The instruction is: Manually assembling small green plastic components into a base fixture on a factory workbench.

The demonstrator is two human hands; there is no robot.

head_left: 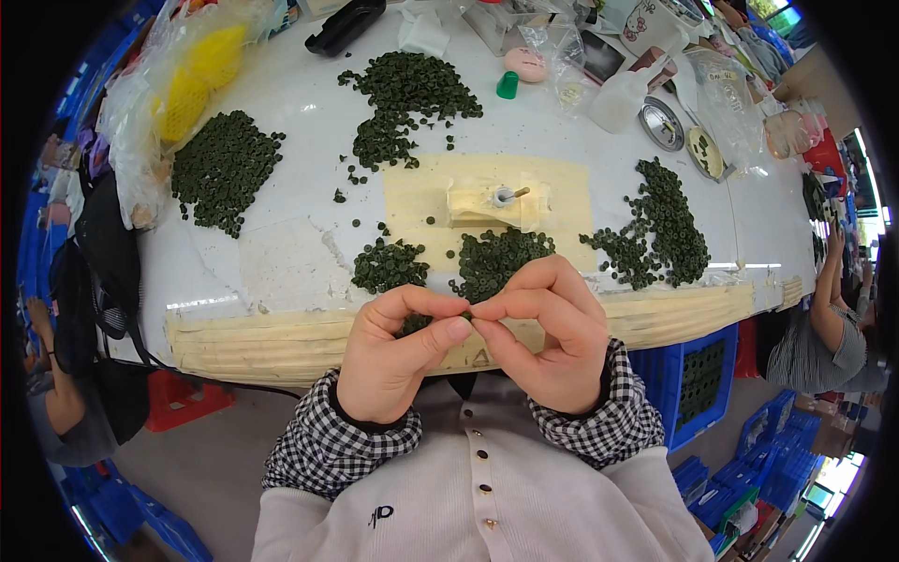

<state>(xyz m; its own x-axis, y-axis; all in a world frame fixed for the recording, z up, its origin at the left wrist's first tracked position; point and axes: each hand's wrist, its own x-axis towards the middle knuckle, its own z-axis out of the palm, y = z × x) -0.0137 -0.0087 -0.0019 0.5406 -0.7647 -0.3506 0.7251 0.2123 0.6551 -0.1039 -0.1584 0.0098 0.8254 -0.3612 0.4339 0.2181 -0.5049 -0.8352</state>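
- Both hands meet just in front of the chest, over the near edge of the bench. Between their fingertips sits a small dark-green piece, mostly covered, so whether it is one part or two cannot be told.
- The left hand pinches it with thumb and forefinger.
- The right hand pinches the same piece from the other side, thumb and forefinger nearly tip to tip with the left's.
- The step in hand looks like close fingertip work on a single piece — perhaps turning, trimming or separating it.
- The next move seems to call for a steady left pinch and a small, controlled motion of the right fingertips; a part this small could easily slip.
- Just beyond the hands lies a near heap of round dark-green pieces, with a smaller heap to its left.
- Behind the near heap stands a tape-wrapped block bearing a metal peg — neither hand touches it.
- Well apart lie a left heap, a far heap and a right heap.
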